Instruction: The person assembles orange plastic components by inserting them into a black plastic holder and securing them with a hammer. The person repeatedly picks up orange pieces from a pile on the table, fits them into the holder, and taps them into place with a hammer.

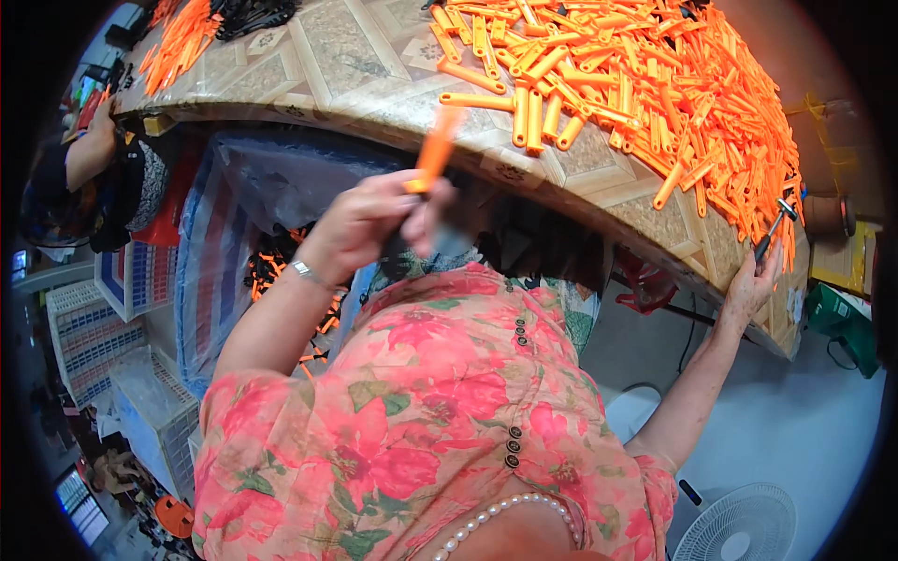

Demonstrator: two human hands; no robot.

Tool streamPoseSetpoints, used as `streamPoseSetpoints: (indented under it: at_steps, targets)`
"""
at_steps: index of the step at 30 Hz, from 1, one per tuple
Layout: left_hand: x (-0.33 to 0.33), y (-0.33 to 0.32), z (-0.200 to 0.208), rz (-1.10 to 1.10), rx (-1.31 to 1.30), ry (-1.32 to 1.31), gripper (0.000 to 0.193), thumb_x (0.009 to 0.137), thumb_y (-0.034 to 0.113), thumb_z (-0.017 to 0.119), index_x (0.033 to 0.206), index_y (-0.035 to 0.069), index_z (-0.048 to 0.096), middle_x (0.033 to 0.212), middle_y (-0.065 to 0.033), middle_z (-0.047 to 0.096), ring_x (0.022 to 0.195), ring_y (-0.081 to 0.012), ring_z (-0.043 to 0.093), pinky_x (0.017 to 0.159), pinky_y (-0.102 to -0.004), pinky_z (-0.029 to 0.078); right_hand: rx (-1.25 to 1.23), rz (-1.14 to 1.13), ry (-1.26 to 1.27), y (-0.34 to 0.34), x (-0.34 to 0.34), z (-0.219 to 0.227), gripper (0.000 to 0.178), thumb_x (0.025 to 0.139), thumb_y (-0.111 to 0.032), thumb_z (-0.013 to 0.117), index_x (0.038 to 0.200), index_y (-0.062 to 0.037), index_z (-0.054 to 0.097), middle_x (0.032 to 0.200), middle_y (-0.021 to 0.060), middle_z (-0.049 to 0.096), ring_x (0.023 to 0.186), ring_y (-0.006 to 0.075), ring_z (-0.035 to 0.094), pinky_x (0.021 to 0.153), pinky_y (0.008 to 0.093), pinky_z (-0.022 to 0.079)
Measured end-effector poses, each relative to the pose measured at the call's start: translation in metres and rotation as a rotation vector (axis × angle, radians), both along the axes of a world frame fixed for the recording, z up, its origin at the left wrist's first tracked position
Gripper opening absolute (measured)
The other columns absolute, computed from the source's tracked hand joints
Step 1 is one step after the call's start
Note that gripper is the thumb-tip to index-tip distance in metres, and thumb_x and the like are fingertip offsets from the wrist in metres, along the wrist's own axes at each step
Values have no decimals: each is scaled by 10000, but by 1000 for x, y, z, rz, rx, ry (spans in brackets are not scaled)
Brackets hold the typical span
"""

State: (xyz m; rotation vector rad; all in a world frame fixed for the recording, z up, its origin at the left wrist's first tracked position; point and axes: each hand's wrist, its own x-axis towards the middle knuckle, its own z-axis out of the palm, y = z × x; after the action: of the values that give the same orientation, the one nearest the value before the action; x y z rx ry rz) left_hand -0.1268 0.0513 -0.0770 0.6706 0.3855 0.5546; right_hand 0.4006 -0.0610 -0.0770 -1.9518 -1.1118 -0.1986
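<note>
My left hand (365, 224) is raised in front of my body, its fingers closed around an orange plastic handle (433, 154). The handle points up toward the table and is smeared by motion. A dark shape by those fingers is too blurred to name. At the table's right end, my right hand (751, 283) grips a small hammer (778, 220) by its black grip, with the metal head up against the pile's edge. Many similar orange handles lie heaped in a large pile (645, 93) across the far right of the patterned table (346, 61).
More orange pieces (184, 42) and black parts (253, 14) lie at the table's far left. Below are a striped bag (201, 271) and plastic crates (84, 337). Another person's arm (92, 154) rests at the left edge. A white fan (739, 533) stands low right.
</note>
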Motion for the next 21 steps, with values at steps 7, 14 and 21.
streamPoseSetpoints:
  at_steps: [7,14,21]
  targets:
    - [-212,-32,-82,95,512,1521,361,872,143,622,1175,-53,621,1072,-164,697,988,-234,675,863,-311,527,-24,15,-189,7,-21,-12,457,909,-68,589,1357,-39,505,1469,200,339,1357,313,381,1065,397,407]
    - [-104,18,13,850,476,1060,246,896,95,654,1114,-19,656,1041,-86,700,941,-136,655,816,-248,507,-84,-33,-318,8,-27,-7,416,930,-132,578,1339,-67,537,1429,165,412,1312,313,424,1032,418,406]
    - [18,147,60,631,1249,1049,247,887,132,656,1097,3,655,1014,-72,707,938,-149,674,799,-260,514,-132,-86,-352,5,-37,-3,389,934,-135,556,1316,-64,556,1413,148,442,1317,321,407,1076,446,347]
